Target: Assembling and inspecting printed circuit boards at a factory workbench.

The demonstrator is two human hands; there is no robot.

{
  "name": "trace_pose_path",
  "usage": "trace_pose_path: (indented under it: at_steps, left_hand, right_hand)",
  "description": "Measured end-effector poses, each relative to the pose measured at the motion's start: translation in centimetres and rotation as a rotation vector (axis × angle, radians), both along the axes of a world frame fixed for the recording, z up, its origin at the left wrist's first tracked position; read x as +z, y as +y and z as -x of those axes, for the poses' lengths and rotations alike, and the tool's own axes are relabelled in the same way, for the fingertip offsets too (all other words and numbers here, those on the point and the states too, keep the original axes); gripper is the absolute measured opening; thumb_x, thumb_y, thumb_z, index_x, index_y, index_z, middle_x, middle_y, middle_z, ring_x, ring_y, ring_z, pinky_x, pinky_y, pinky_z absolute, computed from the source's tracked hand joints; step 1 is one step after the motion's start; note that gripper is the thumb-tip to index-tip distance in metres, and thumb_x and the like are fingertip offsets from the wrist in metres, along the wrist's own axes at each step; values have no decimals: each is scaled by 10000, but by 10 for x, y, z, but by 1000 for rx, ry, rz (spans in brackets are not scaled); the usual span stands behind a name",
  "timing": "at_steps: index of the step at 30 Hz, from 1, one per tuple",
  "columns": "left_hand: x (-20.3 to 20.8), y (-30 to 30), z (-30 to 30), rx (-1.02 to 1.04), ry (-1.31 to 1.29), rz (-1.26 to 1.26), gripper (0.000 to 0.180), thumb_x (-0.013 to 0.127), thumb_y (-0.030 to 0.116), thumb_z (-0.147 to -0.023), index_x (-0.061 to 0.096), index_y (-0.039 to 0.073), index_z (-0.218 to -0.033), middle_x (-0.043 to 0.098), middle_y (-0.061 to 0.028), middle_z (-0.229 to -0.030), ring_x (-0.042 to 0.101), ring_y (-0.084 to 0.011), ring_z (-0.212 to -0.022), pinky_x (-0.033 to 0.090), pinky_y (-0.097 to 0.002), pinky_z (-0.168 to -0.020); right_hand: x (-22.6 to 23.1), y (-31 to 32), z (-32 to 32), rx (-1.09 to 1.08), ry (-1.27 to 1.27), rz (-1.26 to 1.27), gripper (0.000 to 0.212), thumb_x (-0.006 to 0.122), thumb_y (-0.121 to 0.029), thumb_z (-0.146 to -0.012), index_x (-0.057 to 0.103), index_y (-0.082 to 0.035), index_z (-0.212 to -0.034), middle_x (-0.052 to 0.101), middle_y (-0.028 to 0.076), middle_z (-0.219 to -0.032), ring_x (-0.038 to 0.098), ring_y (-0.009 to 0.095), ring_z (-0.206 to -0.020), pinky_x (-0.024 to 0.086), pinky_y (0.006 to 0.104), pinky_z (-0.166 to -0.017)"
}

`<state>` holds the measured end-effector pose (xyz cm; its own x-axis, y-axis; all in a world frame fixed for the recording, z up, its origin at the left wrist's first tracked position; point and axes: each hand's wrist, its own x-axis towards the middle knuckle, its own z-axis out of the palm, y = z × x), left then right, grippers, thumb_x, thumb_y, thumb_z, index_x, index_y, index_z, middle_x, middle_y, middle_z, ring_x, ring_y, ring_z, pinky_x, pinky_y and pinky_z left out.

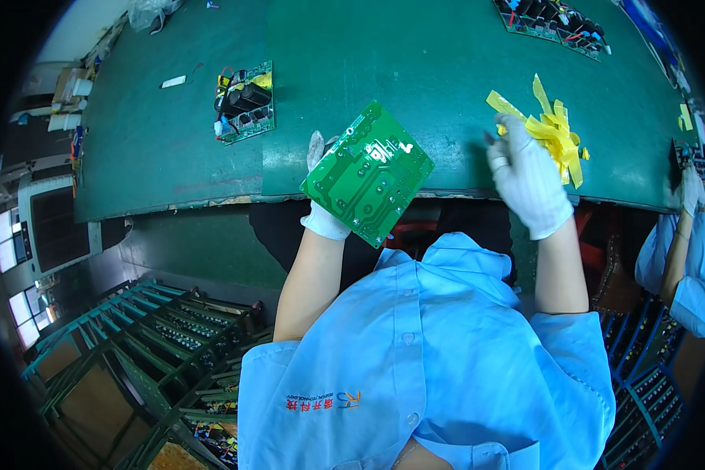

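The left hand (326,222) grips the board (368,174), its fingers at the far left edge and the rest of the hand behind it. The board is tilted over the near edge of the table (368,55), left of the right hand (522,178), with its green soldered face in view. The right hand's fingers are bent beside the yellow tape (558,141), a loose heap of strips to the right; whether they pinch a strip, I cannot tell.

To work well here, the left hand should keep to the board's edges, off the solder joints, and hold it steady. Strips are best lifted singly by one end, so the glove doesn't snag the others or crease the sticky side. Bringing the board fully over the table would give it support if it slipped.

The board hides most of the left palm and its own other face, so any parts there cannot be seen. The right hand covers part of the tape. At the far right, the boards (554,30) are cut off by the frame, and a co-worker's hand (692,190) is small and warped near the rim.
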<state>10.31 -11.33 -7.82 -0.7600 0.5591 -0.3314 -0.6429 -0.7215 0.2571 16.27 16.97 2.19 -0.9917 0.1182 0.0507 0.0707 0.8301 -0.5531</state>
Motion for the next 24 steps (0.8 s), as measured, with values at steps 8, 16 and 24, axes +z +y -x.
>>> trace_pose_path:
  at_steps: [8, 16, 24]
  left_hand:
    - [6, 2, 6, -101, 66, -129, 586, 361, 590, -990, 590, 118, -1253, 637, -148, -1204, 630, -294, -1067, 509, -469, -944]
    - [8, 3, 4, -29, -2, 15, 569, 378, 605, -980, 603, 133, -1203, 648, -131, -1174, 635, -280, -1041, 520, -456, -917]
    - [10, 4, 6, -35, -4, 19, 567, 383, 611, -976, 603, 141, -1206, 660, -122, -1143, 639, -275, -1031, 526, -449, -905]
  right_hand:
    - [-42, -93, -1, 241, 371, 363, 143, 669, -9, -835, 605, -37, -960, 620, 130, -887, 625, 322, -837, 523, 395, -693]
    - [-47, -92, 5, 284, 388, 393, 108, 667, -74, -856, 621, -71, -953, 577, 120, -849, 606, 322, -784, 502, 417, -618]
    - [-48, -97, 4, 246, 415, 359, 80, 647, -64, -865, 605, -67, -934, 577, 118, -822, 589, 310, -799, 498, 418, -622]
